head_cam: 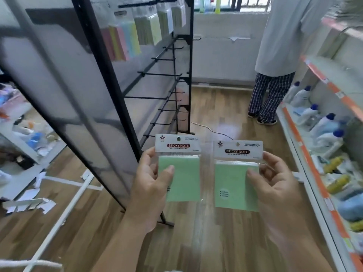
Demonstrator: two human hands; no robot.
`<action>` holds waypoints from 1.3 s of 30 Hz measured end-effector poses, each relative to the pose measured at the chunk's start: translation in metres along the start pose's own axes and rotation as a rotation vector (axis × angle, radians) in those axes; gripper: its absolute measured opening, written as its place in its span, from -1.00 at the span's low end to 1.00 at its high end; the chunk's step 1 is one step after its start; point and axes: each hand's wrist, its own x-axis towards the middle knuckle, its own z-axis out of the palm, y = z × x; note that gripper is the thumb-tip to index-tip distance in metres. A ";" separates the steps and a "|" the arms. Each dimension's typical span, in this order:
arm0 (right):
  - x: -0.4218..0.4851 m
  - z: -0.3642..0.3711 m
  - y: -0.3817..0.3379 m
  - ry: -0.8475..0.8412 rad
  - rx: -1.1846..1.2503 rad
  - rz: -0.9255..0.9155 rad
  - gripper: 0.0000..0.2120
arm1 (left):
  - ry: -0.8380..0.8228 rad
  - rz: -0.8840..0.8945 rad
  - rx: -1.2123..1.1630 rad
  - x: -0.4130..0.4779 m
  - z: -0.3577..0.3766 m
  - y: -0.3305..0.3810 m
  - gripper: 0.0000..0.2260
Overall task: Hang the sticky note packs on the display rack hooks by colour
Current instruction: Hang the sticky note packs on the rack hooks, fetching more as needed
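Note:
My left hand [151, 185] grips a green sticky note pack [181, 173] by its left edge, thumb on the front. Held by my right hand [275, 185] is a second green sticky note pack [233, 185], gripped at its right edge. Both packs are upright, side by side, each with a white header card and a hang hole. The black display rack [110, 79] stands to the left. Its upper hooks carry multicolour packs [121, 42] and pale yellow-green packs [155, 30]. Several lower hooks [157, 74] are bare.
Another person [275, 61] stands at the far end of the aisle by the window. A white shelf unit [322, 165] with detergent bottles [324, 122] lines the right side. Torn paper and cardboard [29, 205] lie on the wooden floor at the left. A cable [212, 130] crosses the floor.

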 end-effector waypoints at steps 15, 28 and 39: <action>0.371 0.073 -0.009 -0.095 0.012 -0.056 -0.72 | -0.059 0.083 0.057 0.332 0.124 -0.018 -0.65; 0.669 0.099 -0.018 -0.331 0.045 -0.031 -0.67 | 0.229 0.121 0.136 0.567 0.238 -0.029 -0.60; 0.865 0.182 -0.029 -0.590 0.142 -0.122 -0.66 | 0.486 0.232 0.314 0.725 0.259 -0.028 -0.64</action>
